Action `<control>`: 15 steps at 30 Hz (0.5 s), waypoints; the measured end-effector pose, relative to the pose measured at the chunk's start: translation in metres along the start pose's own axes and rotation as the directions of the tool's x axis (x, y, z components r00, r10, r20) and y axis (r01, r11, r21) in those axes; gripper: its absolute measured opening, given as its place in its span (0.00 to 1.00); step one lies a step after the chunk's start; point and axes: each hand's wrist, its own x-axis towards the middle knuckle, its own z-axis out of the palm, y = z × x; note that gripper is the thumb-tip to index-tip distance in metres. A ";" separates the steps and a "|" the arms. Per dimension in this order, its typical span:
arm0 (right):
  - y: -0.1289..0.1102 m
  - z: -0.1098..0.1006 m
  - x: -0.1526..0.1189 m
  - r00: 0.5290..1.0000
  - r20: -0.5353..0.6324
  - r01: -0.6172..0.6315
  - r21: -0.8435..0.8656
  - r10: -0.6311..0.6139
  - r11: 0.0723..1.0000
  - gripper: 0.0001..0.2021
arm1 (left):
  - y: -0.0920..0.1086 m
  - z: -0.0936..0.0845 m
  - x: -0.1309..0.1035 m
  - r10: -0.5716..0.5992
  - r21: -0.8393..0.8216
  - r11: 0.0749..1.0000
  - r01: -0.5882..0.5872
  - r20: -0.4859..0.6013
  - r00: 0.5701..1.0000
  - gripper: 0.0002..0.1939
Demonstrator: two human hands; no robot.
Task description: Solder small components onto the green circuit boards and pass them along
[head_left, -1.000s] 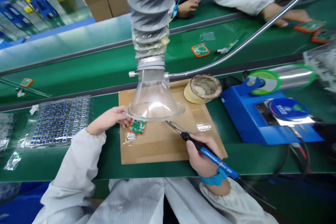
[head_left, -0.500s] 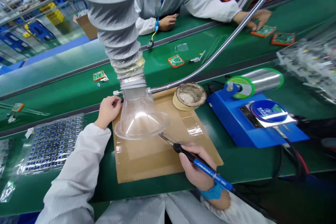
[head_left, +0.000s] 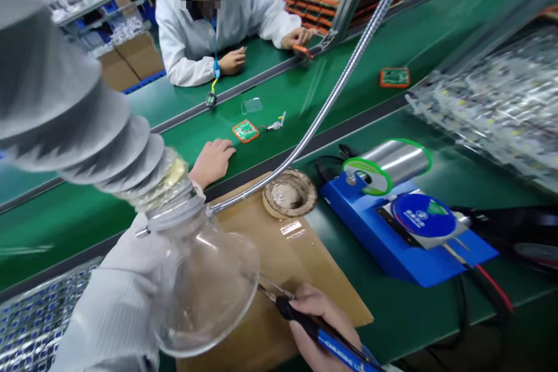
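Observation:
My right hand (head_left: 320,319) grips a blue and black soldering iron (head_left: 300,318), with its tip pointing left toward the clear fume hood (head_left: 209,290). A thin metal prong runs beside the iron's tip; I cannot make out what it belongs to. Over the green belt, my left hand (head_left: 213,161) reaches out past the hood, palm down, its fingers stretched and nothing visible in them. Just beyond its fingertips lies a green circuit board (head_left: 246,131) in an orange frame, wired to a small white part (head_left: 274,126). Brown cardboard (head_left: 322,279) lies beneath my right hand.
A blue soldering stand (head_left: 392,238) with a solder roll (head_left: 392,165) stands right, near a round crusted bowl (head_left: 289,193). The grey duct (head_left: 87,104) and metal hose (head_left: 340,87) cross the view. A co-worker (head_left: 218,29) sits opposite; bagged parts (head_left: 501,104) lie right.
My left hand has moved from beside the hood forward and right, out over the belt. The view has turned. The co-worker's hand has drawn back with an orange-framed board.

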 end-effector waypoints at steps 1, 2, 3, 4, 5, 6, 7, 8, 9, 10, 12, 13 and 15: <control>0.000 -0.001 0.002 1.000 0.013 0.000 0.002 0.000 1.000 0.09 | 0.003 -0.001 0.015 0.064 0.069 0.995 -0.065 0.020 0.998 0.24; 0.000 -0.002 0.003 1.000 0.026 0.002 0.003 -0.002 1.000 0.09 | 0.006 -0.002 0.028 0.119 0.124 0.985 -0.123 0.038 0.992 0.28; -0.001 -0.003 0.005 0.999 0.037 0.007 0.005 -0.007 1.000 0.10 | 0.008 -0.003 0.040 0.158 0.156 0.974 -0.164 0.052 0.986 0.31; -0.001 -0.003 0.006 0.999 0.047 0.015 0.008 -0.016 1.000 0.10 | 0.010 -0.004 0.050 0.185 0.174 0.965 -0.195 0.070 0.980 0.32; 0.000 -0.003 0.007 0.998 0.055 0.022 0.009 -0.023 1.000 0.11 | 0.009 -0.005 0.058 0.201 0.185 0.959 -0.216 0.094 0.975 0.33; 0.000 -0.003 0.008 0.997 0.065 0.029 0.013 -0.030 1.000 0.11 | 0.008 -0.007 0.065 0.209 0.188 0.955 -0.230 0.123 0.970 0.33; 0.001 -0.001 0.007 0.997 0.069 0.040 0.017 -0.041 0.999 0.11 | 0.005 -0.009 0.069 0.209 0.188 0.953 -0.237 0.156 0.965 0.35; 0.003 0.000 0.006 0.996 0.061 0.060 0.023 -0.061 0.998 0.11 | 0.000 -0.012 0.072 0.198 0.188 0.954 -0.232 0.185 0.963 0.37; 0.006 0.003 0.005 0.995 0.044 0.084 0.030 -0.085 0.996 0.10 | -0.005 -0.016 0.072 0.171 0.191 0.959 -0.211 0.209 0.963 0.40; 0.009 0.005 0.003 0.994 0.022 0.110 0.040 -0.111 0.993 0.08 | -0.011 -0.019 0.069 0.124 0.196 0.966 -0.170 0.226 0.966 0.43; 0.014 0.008 -0.001 0.988 -0.017 0.151 0.063 -0.151 0.986 0.07 | -0.023 -0.027 0.054 0.001 0.186 0.981 -0.049 0.247 0.969 0.45; 0.015 0.008 -0.003 0.988 -0.025 0.153 0.071 -0.152 0.986 0.07 | -0.028 -0.031 0.041 -0.074 0.153 0.988 0.037 0.244 0.967 0.45; 0.015 0.006 -0.006 0.991 0.004 0.134 0.084 -0.135 0.987 0.10 | -0.035 -0.037 0.008 -0.217 0.042 0.976 0.213 0.202 0.955 0.44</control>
